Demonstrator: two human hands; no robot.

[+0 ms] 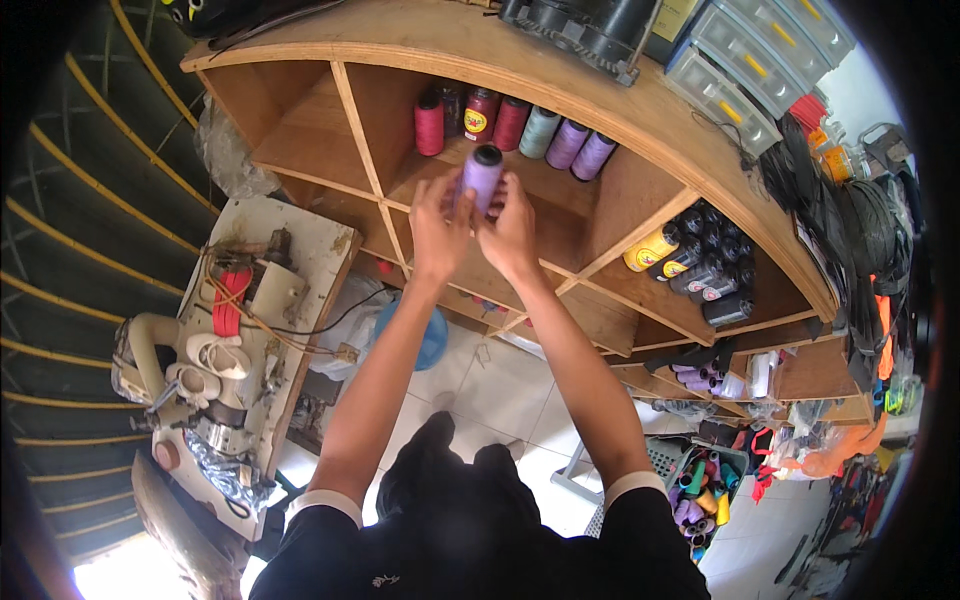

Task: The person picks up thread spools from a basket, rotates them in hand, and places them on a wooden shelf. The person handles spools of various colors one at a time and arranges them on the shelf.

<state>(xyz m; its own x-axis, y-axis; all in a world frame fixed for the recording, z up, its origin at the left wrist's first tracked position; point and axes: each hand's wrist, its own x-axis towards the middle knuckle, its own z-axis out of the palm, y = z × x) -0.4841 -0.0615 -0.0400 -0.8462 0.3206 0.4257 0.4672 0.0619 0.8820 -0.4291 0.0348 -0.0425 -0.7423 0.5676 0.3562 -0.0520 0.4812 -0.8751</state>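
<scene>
Both hands are raised in front of a wooden shelf unit (620, 110) and together hold one lilac thread spool (483, 176) with a black core. My left hand (438, 225) grips its left side, my right hand (510, 232) its right side. The spool hangs upright just in front of a shelf compartment. At the back of that compartment stands a row of spools: red (429, 124), dark red (511, 122), pale green (539, 131) and two lilac ones (580, 148).
Black and yellow spools (695, 270) fill the compartment to the right. An old sewing machine (215, 360) sits on a bench at the left. Plastic drawer boxes (760, 60) stand on the shelf top. A basket of coloured spools (700, 490) is on the tiled floor.
</scene>
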